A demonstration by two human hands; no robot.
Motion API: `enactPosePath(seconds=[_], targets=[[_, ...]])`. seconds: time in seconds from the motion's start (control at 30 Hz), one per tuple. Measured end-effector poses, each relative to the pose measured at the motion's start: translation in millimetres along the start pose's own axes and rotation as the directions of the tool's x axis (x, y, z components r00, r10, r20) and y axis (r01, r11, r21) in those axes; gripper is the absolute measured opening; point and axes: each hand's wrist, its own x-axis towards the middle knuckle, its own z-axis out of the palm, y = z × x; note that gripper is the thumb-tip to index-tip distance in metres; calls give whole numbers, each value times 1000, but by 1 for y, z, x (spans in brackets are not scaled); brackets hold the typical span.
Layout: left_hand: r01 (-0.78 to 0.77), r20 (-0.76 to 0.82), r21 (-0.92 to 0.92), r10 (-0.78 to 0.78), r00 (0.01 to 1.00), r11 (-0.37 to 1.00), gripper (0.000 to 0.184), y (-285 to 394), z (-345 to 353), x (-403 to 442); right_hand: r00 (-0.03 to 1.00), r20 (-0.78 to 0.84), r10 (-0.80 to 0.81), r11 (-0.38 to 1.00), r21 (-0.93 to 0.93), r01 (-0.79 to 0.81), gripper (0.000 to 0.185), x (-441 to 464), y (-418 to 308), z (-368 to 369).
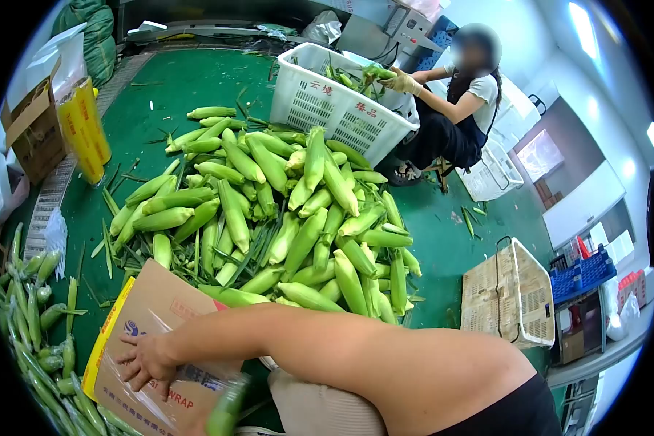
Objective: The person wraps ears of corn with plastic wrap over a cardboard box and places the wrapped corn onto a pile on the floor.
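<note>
My right hand point(149, 360) lies with fingers spread on clear plastic film over a cardboard cling-wrap box point(149, 309) with a yellow edge. My right arm crosses the lower view from the right. Beside the box, at the bottom edge, a green ear of corn point(227, 408) is smeared by motion; what holds it is hidden. My left hand is out of sight. Ahead of the box lies a large heap of corn in green husks point(298, 211). Film-wrapped ears point(33, 320) are piled at the left.
Beyond the heap stands a white plastic crate point(334, 109) holding husks. A co-worker point(461, 109) sits at it with corn in a gloved hand point(401, 82). Another crate point(509, 291) is at the right. A yellow roll-shaped package point(83, 131) and open carton point(36, 134) stand at left.
</note>
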Motion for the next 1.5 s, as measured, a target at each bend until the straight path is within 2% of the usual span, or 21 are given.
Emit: enactPosePath(seconds=[0.17,0.23,0.3,0.37,0.47,0.6,0.63,0.7,0.77,0.83,0.9,0.93,1.0,1.07,1.17,1.23,1.3,1.33,1.37,1.43,1.5], targets=[[73,175,-2,-71,982,997,67,-1,28,8,992,-124,26,999,-35,-30,87,-6,-13,23],[96,206,-15,-91,974,995,66,-4,36,11,974,-58,-221,971,-106,214,83,-12,-33,43],[107,228,-31,-97,969,994,65,-6,40,10,965,112,-238,967,121,224,79,-38,-94,69],[120,240,-44,-106,965,992,64,-12,46,8,932,344,-115,906,421,-43,74,-82,-144,86],[160,253,-89,-133,958,983,62,-26,62,-7,786,619,3,649,596,-472,69,-144,-164,81],[33,99,-112,-22,995,993,62,-27,51,-53,842,524,-127,138,850,-508,67,-163,-187,93],[-52,18,-76,54,998,996,63,-22,36,-62,865,496,-80,42,868,-494,66,-164,-187,99],[-146,-169,7,145,975,989,59,-23,19,-83,676,726,-126,-117,666,-737,62,-147,-182,40],[-136,-255,-79,111,961,988,64,-5,-1,-102,633,774,-10,-153,625,-766,57,-136,-182,21],[-254,-374,-193,168,912,948,65,-17,-1,-120,956,265,129,249,924,-289,54,-141,-164,53],[-679,-661,-285,374,650,676,64,-37,14,-115,869,476,137,-92,879,-467,48,-133,-165,30],[-854,-838,-265,332,434,448,70,-45,38,-93,764,636,107,-317,751,-580,45,-125,-167,8],[-962,-961,-273,54,272,-11,82,-25,69,-47,770,637,45,-299,743,-598,38,-109,-182,-8],[-893,-908,-395,-53,415,-216,91,-7,93,-12,775,630,-51,-157,761,-629,29,-98,-187,-1],[-807,-785,-588,-205,585,-52,86,-8,108,-6,729,684,-9,-395,668,-631,23,-87,-192,0],[-689,-634,-723,-441,635,46,83,-21,108,-16,752,659,9,-113,748,-654,45,-88,-184,-4],[-762,-690,-601,-639,340,244,74,-32,84,-45,875,479,67,126,866,-484,63,-96,-188,-12],[-782,-687,-550,-691,224,294,71,-52,72,-61,821,570,30,182,805,-565,79,-98,-183,-18],[-695,-654,-595,-746,125,404,81,-67,53,-82,851,522,62,195,830,-523,71,-108,-182,-10],[-278,-678,-688,-730,-84,671,80,-114,41,-111,851,513,114,58,851,-522,61,-122,-176,-10],[443,-872,-430,-489,22,787,73,-154,57,-125,892,369,261,149,897,-415,47,-127,-172,-17]])
